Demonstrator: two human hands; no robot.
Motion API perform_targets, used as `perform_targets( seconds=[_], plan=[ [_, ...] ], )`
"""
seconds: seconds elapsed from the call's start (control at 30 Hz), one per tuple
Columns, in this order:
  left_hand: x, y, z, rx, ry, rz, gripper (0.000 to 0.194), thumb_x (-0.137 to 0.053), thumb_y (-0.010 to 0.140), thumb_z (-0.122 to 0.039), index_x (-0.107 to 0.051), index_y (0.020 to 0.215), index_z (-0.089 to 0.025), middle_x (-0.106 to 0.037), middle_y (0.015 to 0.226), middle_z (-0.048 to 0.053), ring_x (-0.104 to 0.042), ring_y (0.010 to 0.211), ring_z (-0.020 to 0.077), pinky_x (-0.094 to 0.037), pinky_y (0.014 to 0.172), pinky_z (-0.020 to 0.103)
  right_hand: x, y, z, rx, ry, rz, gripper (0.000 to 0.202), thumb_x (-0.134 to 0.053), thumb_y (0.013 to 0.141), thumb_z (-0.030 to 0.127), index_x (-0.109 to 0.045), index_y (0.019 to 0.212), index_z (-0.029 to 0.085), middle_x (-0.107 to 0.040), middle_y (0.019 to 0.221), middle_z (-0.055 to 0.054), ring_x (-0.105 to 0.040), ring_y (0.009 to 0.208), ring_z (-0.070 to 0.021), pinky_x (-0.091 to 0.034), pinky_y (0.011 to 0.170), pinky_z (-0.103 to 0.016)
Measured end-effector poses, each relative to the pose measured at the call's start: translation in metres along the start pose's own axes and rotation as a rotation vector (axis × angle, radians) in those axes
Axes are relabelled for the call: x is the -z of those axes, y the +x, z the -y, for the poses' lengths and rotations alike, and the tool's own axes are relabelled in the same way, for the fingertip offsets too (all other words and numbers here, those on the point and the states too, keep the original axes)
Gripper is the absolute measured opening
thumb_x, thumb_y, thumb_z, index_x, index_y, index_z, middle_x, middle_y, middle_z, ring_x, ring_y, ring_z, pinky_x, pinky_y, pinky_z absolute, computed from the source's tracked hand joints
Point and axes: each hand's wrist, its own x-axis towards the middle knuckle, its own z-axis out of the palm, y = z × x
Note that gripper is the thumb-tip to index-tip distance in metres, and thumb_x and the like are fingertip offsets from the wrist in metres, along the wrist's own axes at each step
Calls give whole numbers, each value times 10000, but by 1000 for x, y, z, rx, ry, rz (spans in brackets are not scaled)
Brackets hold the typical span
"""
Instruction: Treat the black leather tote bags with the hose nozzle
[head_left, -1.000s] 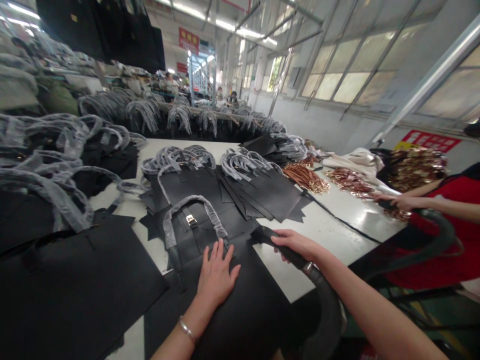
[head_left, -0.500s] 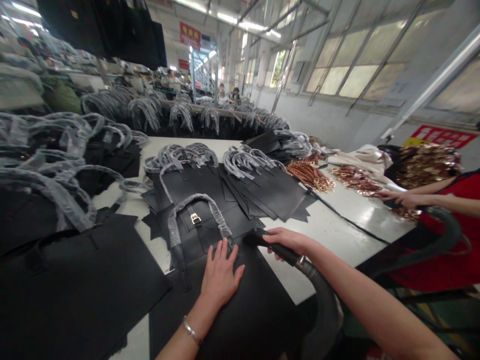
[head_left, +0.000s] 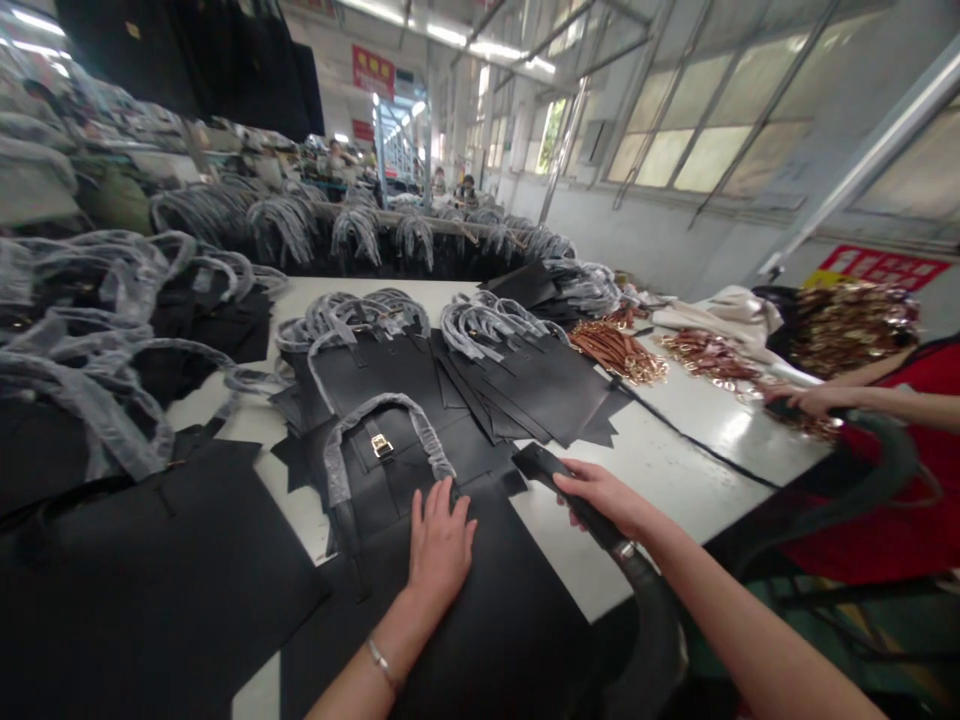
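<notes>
Under left hand (head_left: 442, 542): black panel (head_left: 517, 590), fingers slightly apart
Inside right hand (head_left: 602, 497): black nozzle (head_left: 543, 465), fingers clamped round it

A white table (head_left: 705, 490) I watch from afar carries black panels (head_left: 517, 590) with plastic-wrapped handles (head_left: 429, 435), stacked between its near and far edges; brown straps (head_left: 607, 345) with gold-coloured clasps (head_left: 643, 372) lie toward the far right corner, a black cord (head_left: 697, 440) trailing toward the near edge.
</notes>
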Motion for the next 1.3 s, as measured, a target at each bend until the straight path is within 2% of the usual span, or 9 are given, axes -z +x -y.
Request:
perform_targets(
  seconds=[0.13, 0.23, 0.37, 0.53, 0.63, 0.77, 0.97, 1.13, 1.3],
  plan=[
    [-13, 52, -13, -41, -143, 42, 201, -469, 910, -197, -637, 1018, -176, -610, 1124, 85, -540, 1051, 213, -441, 952, 365, 10, -24, -34, -17, 24, -89, 544, -627, 798, 403, -477, 1276, 192, -591, 707, 21, -568, 439, -112, -456, 411, -221],
    [-30, 94, -21, -150, -212, 124, 228, -424, 935, -175, -636, 1017, -183, -633, 1008, 54, -566, 951, 168, -467, 878, 294, 11, -34, -62, -22, 65, -164, 634, -640, 775, 443, -438, 1322, 195, -582, 710, 28, -576, 462, -125, -448, 433, -238],
    [-50, 136, -27, -416, -140, 230, 214, -449, 928, -152, -659, 947, -190, -634, 924, 55, -567, 902, 167, -471, 788, 265, 9, -43, -89, -20, 174, -187, 693, -658, 762, 487, -399, 1346, 218, -580, 712, 29, -570, 487, -140, -437, 450, -257],
    [-59, 168, -35, -737, 30, 307, 198, -496, 882, -101, -658, 782, -154, -623, 815, 79, -566, 767, 171, -467, 660, 264, 4, -50, -95, -54, 286, -190, 751, -699, 723, 525, -393, 1349, 245, -581, 712, 24, -556, 504, -147, -430, 467, -266],
    [-62, 177, -42, -835, 45, 351, 219, -485, 860, -64, -652, 733, -129, -618, 760, 88, -569, 707, 167, -465, 624, 271, 2, -50, -93, -64, 311, -173, 771, -714, 707, 531, -388, 1349, 254, -584, 732, 20, -546, 500, -143, -421, 463, -266],
    [-65, 176, -48, -934, 61, 375, 215, -472, 853, -67, -649, 735, -98, -613, 768, 116, -577, 692, 186, -452, 584, 293, 0, -47, -94, -63, 316, -142, 803, -721, 705, 532, -357, 1362, 249, -576, 729, 21, -538, 498, -139, -417, 465, -265],
    [-70, 175, -46, -994, 58, 346, 247, -411, 864, -52, -635, 770, -96, -593, 827, 137, -563, 726, 196, -430, 569, 304, -4, -46, -98, -17, 315, -131, 778, -699, 749, 516, -330, 1377, 244, -563, 762, 20, -523, 509, -129, -428, 483, -273],
    [-73, 177, -42, -949, 5, 320, 222, -401, 883, -88, -617, 834, -109, -579, 855, 138, -547, 760, 206, -442, 621, 324, -3, -46, -95, -43, 283, -157, 799, -708, 721, 538, -353, 1377, 253, -562, 748, 21, -541, 502, -142, -431, 475, -281],
    [-77, 179, -40, -769, -62, 296, 184, -413, 895, -103, -596, 883, -110, -577, 923, 132, -562, 825, 197, -455, 710, 304, 2, -39, -81, -78, 208, -215, 801, -698, 710, 541, -376, 1373, 228, -574, 724, 22, -556, 509, -145, -437, 469, -267]
  ],
)
